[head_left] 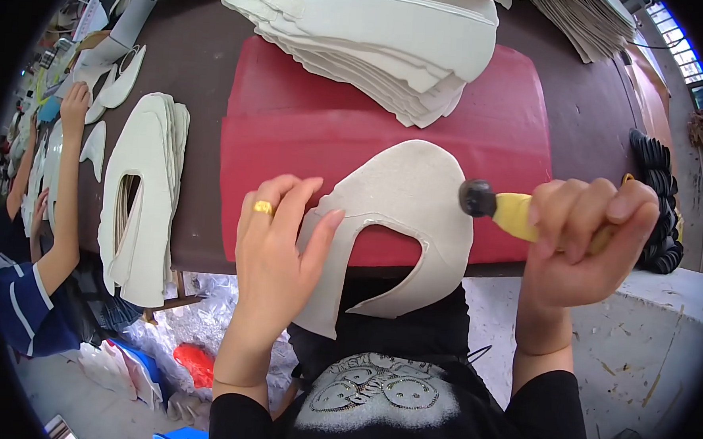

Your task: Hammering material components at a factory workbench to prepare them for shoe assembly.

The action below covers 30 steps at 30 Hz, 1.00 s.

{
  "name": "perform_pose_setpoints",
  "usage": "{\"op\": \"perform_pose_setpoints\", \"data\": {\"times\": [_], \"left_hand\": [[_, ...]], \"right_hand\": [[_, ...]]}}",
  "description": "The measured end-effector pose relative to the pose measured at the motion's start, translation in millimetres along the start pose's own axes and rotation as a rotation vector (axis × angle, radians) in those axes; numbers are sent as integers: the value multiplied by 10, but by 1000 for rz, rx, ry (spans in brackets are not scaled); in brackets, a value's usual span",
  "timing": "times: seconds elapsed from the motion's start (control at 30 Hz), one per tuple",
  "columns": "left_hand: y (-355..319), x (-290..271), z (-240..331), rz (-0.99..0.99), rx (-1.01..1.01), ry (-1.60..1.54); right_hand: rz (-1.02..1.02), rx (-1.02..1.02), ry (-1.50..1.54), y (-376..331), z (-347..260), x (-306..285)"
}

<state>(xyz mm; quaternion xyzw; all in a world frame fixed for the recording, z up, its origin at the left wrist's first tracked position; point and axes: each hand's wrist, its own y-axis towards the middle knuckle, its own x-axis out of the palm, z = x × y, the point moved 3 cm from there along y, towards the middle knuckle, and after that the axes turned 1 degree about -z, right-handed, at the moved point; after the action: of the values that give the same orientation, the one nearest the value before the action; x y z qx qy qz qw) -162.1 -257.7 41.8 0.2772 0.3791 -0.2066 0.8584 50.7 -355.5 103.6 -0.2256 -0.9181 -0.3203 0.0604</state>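
An off-white, horseshoe-shaped shoe upper piece [418, 171] lies on the red mat [291, 149], its two legs hanging over the table's near edge. My left hand [275, 231], with a yellow ring, rests at the left side of this piece, fingers apart and thumb on its surface. In my closed right hand [585, 232] is a hammer [511, 212] with a black head and a yellow handle. The hammer's head is over the piece's right edge; whether it touches cannot be made out.
Beyond the piece stands a thick stack of similar uppers [393, 39]. Another stack [142, 193] lies at left, overhanging the table [204, 69]. Black bundled pieces [656, 204] are at the right edge. At far left, a co-worker's arm [69, 181] reaches over white pieces.
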Motion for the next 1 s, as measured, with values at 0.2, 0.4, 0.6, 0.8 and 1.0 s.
{"op": "perform_pose_setpoints", "data": {"times": [0.2,0.4,0.6,0.8,1.0], "left_hand": [[190,196,55,-117,11,-26],[-26,-71,-40,-251,-499,-497],[35,-1719,-607,266,-398,-414],[793,-2290,-2221,-253,-537,-103],[1736,-1136,-1900,-128,-536,-232]], "right_hand": [[236,41,-169,-62,29,-420],[263,64,-91,-78,98,-468],[341,94,-58,-54,122,-720],[344,110,-38,-37,284,-687],[292,19,-52,-82,278,-645]]}}
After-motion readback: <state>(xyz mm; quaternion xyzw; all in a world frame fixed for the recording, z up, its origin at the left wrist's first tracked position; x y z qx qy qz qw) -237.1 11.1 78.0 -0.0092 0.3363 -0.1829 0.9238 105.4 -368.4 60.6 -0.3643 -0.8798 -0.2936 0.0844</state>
